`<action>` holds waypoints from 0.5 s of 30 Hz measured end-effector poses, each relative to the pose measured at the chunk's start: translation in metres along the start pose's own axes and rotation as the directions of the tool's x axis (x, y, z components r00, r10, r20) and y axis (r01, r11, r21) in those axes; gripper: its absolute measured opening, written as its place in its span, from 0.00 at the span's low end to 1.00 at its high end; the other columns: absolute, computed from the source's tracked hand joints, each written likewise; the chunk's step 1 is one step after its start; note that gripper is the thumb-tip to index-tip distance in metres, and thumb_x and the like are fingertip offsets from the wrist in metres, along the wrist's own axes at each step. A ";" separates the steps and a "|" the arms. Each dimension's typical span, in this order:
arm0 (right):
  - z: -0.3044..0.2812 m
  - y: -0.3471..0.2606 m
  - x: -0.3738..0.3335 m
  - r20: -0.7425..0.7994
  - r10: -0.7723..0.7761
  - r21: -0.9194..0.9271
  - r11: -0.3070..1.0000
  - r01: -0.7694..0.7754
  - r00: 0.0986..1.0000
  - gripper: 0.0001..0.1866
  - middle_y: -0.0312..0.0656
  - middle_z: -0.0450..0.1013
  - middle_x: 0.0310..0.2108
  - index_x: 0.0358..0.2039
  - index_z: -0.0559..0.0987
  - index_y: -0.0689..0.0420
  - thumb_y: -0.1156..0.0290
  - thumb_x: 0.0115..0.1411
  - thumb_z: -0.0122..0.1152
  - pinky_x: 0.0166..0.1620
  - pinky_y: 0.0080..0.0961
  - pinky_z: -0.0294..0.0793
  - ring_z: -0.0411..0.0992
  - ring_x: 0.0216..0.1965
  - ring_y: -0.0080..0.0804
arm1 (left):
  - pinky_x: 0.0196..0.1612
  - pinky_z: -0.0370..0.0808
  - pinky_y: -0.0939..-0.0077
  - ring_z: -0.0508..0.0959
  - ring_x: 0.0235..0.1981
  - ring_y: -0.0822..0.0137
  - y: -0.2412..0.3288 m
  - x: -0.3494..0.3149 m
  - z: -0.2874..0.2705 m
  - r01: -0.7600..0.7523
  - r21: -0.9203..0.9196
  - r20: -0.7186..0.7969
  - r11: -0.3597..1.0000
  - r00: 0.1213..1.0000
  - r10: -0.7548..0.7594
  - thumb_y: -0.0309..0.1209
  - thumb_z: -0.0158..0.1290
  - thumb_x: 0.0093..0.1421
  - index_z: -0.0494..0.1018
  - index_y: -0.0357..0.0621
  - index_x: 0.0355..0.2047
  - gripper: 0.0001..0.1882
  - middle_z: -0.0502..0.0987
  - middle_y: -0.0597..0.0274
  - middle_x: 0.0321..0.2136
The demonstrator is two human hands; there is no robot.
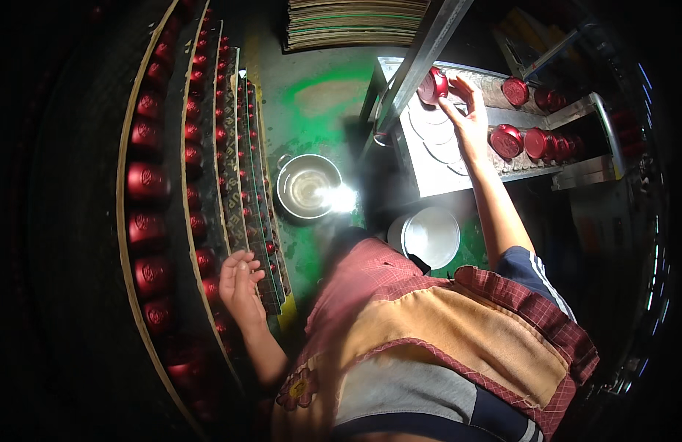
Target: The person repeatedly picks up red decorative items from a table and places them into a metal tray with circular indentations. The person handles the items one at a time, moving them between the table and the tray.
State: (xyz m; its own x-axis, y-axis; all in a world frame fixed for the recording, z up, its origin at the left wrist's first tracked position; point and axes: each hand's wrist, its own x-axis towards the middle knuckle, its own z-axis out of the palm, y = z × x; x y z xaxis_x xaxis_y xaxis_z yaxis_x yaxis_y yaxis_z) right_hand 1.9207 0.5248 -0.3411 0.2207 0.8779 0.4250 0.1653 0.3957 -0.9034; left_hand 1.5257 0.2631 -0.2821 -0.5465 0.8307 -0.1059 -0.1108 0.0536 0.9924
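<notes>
Right hand (467, 116): is gripping a red cup (431, 87), far right.
Left hand (240, 286): is hanging half-open beside the boards (183, 147), near left.

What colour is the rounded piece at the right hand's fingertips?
The rounded piece is shiny dark red, best seen in the head view.

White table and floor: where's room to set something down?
Bare floor lies between the stacked boards and metal pot. The white table looks free at its near left corner, beside the pale circles. Crowded: the left shelves and the rows of red pieces right of the right hand.
</notes>
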 end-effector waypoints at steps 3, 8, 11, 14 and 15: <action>0.025 0.031 0.053 -0.133 -0.056 -0.115 0.993 0.040 0.990 0.47 0.53 0.61 0.62 0.63 0.63 0.61 0.63 0.46 0.78 0.59 0.34 0.68 0.65 0.60 0.41 | 0.36 0.77 0.82 0.77 0.37 0.73 -0.014 0.059 0.004 0.035 0.048 -0.045 0.998 0.998 -0.033 0.25 0.49 0.66 0.72 0.36 0.47 0.11 0.77 0.60 0.40; 0.079 0.063 0.106 -0.184 -0.097 -0.203 0.977 0.059 0.978 0.39 0.46 0.68 0.52 0.57 0.65 0.58 0.66 0.48 0.77 0.56 0.32 0.68 0.67 0.54 0.38 | 0.36 0.76 0.84 0.77 0.37 0.76 -0.032 0.153 0.012 0.095 0.128 -0.155 0.987 0.985 -0.075 0.27 0.50 0.66 0.73 0.39 0.49 0.12 0.78 0.62 0.40; 0.093 0.059 0.114 -0.193 -0.065 -0.087 0.995 0.048 0.979 0.30 0.46 0.66 0.46 0.49 0.65 0.60 0.67 0.51 0.72 0.54 0.33 0.66 0.67 0.48 0.37 | 0.37 0.76 0.83 0.77 0.37 0.75 -0.042 0.194 0.024 0.076 0.086 -0.119 0.993 0.991 -0.065 0.27 0.50 0.66 0.73 0.39 0.49 0.13 0.78 0.62 0.40; 0.093 0.052 0.111 -0.180 -0.112 -0.214 0.974 0.072 0.977 0.30 0.47 0.64 0.44 0.49 0.64 0.63 0.69 0.50 0.69 0.55 0.35 0.65 0.66 0.48 0.41 | 0.36 0.76 0.83 0.77 0.36 0.75 -0.052 0.231 0.053 0.080 0.062 -0.041 0.995 0.996 -0.078 0.28 0.50 0.65 0.74 0.39 0.48 0.12 0.79 0.62 0.39; 0.092 0.049 0.109 -0.179 -0.138 -0.243 0.966 0.092 0.974 0.29 0.47 0.64 0.44 0.49 0.64 0.63 0.70 0.50 0.69 0.55 0.35 0.65 0.66 0.48 0.41 | 0.37 0.77 0.83 0.77 0.36 0.75 -0.053 0.241 0.063 0.111 0.067 -0.027 0.992 0.994 -0.109 0.28 0.51 0.66 0.74 0.38 0.48 0.12 0.79 0.62 0.39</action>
State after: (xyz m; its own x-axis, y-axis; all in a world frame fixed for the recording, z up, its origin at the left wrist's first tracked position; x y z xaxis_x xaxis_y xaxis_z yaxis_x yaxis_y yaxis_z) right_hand 1.8648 0.6646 -0.3448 0.3643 0.7521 0.5492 0.4134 0.3978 -0.8191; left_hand 1.4527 0.4952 -0.3558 -0.5537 0.8044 -0.2153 -0.1151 0.1821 0.9765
